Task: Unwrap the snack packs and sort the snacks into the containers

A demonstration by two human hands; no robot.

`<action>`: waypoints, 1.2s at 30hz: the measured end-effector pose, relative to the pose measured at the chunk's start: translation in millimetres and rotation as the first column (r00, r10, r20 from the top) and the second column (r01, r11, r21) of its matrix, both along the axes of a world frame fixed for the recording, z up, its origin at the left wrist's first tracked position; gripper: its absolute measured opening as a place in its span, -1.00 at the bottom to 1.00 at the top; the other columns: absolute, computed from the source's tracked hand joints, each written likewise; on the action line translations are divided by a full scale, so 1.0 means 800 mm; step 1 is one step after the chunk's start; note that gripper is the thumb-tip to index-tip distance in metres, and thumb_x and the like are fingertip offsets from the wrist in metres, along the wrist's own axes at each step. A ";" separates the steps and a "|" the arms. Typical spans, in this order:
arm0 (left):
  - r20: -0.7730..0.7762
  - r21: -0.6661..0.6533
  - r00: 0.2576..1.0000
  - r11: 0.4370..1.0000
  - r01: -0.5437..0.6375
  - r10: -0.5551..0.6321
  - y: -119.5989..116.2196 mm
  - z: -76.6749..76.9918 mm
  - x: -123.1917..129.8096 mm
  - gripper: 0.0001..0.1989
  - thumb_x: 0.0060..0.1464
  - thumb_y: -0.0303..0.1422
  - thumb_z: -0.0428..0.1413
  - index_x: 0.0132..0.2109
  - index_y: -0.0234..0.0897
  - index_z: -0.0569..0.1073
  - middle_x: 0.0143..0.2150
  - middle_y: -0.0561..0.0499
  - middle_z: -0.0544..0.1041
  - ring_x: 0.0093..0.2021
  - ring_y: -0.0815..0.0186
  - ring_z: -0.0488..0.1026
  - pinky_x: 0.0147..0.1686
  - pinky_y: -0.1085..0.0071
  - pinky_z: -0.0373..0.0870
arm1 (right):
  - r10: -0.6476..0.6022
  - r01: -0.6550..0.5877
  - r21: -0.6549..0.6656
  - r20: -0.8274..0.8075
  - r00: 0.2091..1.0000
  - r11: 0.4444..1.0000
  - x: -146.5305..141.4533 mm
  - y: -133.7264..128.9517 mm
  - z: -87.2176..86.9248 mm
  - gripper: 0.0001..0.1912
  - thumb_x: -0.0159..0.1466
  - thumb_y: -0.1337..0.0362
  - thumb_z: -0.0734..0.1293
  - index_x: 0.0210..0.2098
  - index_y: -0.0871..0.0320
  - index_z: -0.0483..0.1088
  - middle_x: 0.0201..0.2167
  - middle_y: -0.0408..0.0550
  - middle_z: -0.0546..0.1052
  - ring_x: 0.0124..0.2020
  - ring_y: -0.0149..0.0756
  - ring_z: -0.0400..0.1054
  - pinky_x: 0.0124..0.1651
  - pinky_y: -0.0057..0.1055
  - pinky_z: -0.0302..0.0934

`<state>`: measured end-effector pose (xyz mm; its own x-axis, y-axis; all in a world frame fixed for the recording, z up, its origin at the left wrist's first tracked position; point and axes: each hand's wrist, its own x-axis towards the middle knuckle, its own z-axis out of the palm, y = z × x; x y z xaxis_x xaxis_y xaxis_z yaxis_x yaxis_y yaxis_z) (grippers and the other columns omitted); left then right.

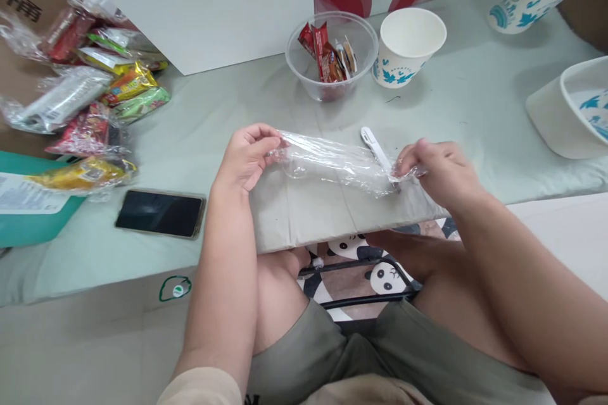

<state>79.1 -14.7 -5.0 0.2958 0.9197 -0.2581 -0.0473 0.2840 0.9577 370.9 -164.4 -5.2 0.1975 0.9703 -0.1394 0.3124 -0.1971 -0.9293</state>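
A clear plastic bag [332, 163] is stretched sideways above the table between both hands. My left hand [254, 155] pinches its left end between thumb and fingers. At the other end my right hand [434, 168] is closed on the crumpled plastic, slightly blurred. Partly behind the bag lies a white cutter-like tool [374, 147], its lower end near my right fingers. Beyond the bag stands a clear round bowl [297, 69] holding red packets and other small wrapped pieces. A white paper cup [412, 35] with blue leaf prints stands to the right of the bowl.
Wrapped snacks [133, 85] are piled at the left, near a teal item [38, 228]. A phone [160, 213] lies near the front edge. White and red boxes [237, 6] stand at the back. On the right are another cup [527, 3] and a white container [553, 111].
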 end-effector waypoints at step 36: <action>-0.051 0.387 0.984 0.911 -0.140 0.173 0.002 -0.021 0.029 -0.54 -0.14 -0.48 0.41 -0.07 -0.14 0.49 0.22 0.00 0.41 0.00 0.32 0.49 -0.19 0.48 0.51 | 0.449 -0.739 -0.334 -0.625 0.639 0.586 -0.089 -0.026 0.019 -0.73 0.33 0.10 0.36 -0.28 0.19 0.54 -0.59 -0.20 0.45 -0.54 -0.46 0.34 -0.41 -0.49 0.26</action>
<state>102.1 -12.7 -21.7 0.1327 0.9858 0.1030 0.0225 -0.1069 0.9940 299.6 -185.6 10.2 -0.6207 0.5631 -0.5455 0.1441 -0.6020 -0.7854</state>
